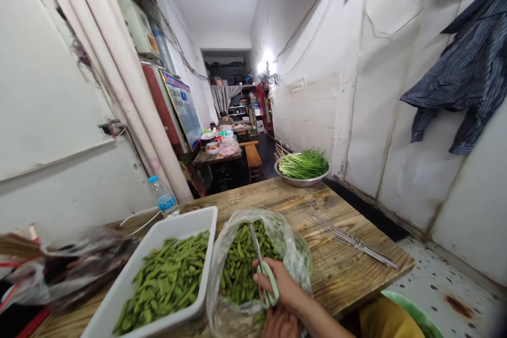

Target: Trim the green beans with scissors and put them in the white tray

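Right now the left hand [280, 326] sits at the near lip of the plastic bag [293, 253]; I cannot tell its grip. Just past it, the right hand [279, 282] is closed through the scissors [260, 266], whose blades lie over the bag's green pods [237, 269]. Left of the bag sits a white tray [186, 222]. Beyond the bag, at the far edge of the desk [340, 269], sits a metal bowl [303, 180].

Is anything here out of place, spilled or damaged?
Nothing looks spilled. The metal skewers lie loose with their tips at the right edge of the wooden table, so a knock might send them off. The right hand holds the scissors over the bag.
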### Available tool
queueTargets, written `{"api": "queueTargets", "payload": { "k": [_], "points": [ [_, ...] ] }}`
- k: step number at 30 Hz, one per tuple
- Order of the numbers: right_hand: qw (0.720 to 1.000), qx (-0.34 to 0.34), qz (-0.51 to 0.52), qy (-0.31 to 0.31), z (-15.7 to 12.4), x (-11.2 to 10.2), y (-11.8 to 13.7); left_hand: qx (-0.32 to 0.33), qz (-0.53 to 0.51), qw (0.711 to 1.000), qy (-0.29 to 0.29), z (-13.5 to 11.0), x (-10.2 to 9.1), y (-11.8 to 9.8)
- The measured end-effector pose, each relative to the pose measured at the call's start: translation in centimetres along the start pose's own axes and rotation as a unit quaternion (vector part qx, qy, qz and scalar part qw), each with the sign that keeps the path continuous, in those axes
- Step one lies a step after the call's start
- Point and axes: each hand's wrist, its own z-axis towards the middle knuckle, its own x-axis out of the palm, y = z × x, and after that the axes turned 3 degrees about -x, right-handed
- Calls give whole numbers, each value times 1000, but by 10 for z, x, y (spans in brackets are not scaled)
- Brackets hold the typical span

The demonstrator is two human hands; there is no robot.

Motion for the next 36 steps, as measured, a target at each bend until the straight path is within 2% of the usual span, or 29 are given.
{"api": "queueTargets", "payload": {
  "k": [3,4,5,8,11,12,14,17,20,22,24,27,29,32,36],
  "points": [
    [1000,4,19,2,-1,-1,8,4,-55,998,12,13,-24,-7],
    [1000,5,26,3,-1,-2,13,-10,-80,996,41,22,-36,-9],
    [999,6,34,4,0,-5,18,-28,-108,991,75,31,-50,-10],
    [998,11,58,0,5,-16,34,-30,-204,962,182,62,-101,-7],
    [997,18,79,-14,7,-29,47,-25,-277,928,246,88,-151,6],
    [996,20,84,-20,5,-33,52,-38,-304,918,253,96,-163,11],
    [997,11,79,-22,-1,-39,61,-106,-348,904,223,111,-179,23],
    [998,21,65,18,-13,-41,77,-270,-380,877,119,128,-182,39],
    [998,24,33,47,-24,-38,86,-399,-451,798,21,139,-172,49],
    [998,13,-42,35,-30,-35,85,-451,-510,733,-9,142,-167,53],
    [989,-13,-149,4,-35,-33,82,-485,-556,675,-14,143,-164,55],
    [951,-51,-304,-21,-42,-31,76,-508,-603,615,-11,142,-165,56],
    [917,-67,-392,-18,-46,-32,75,-513,-619,594,-9,141,-166,56],
    [875,-89,-477,-3,-50,-33,75,-513,-617,596,-5,140,-167,54],
    [856,-111,-505,18,-50,-33,77,-502,-610,613,20,140,-169,51]
  ]
}}
